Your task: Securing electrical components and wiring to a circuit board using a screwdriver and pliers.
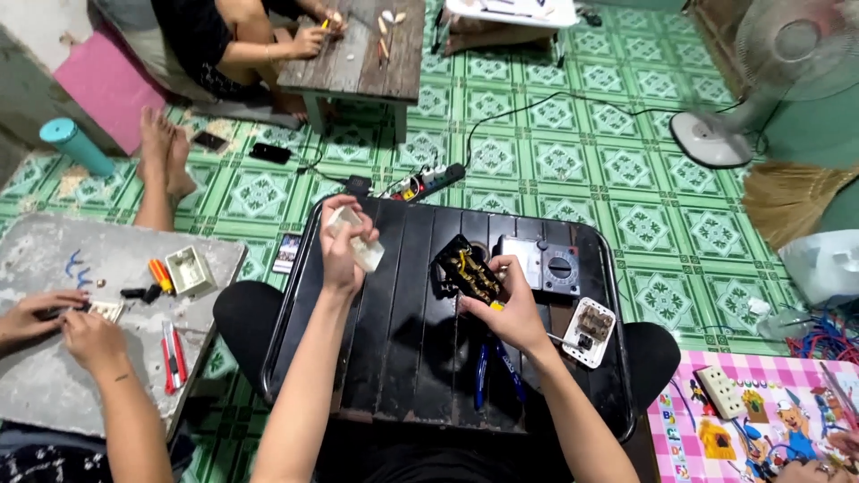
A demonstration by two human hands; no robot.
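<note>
Above the black slatted metal counter (394, 340), the left hand (344, 241) had its grip closed around a translucent plastic cover (358, 243). The right hand (510, 313) pinched a small screwdriver at the black wired socket block (465, 268); a slip could, I judged, nick the wires.

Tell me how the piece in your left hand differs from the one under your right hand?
The left hand holds a pale, see-through plastic piece lifted off the black tray table; the right hand rests on a black part with yellow and metal contacts, lying on that table. The pale piece looks plain and smooth, while the black part is crowded with fittings. The black part also looks larger. Both seem to be electrical fitting parts.
</note>
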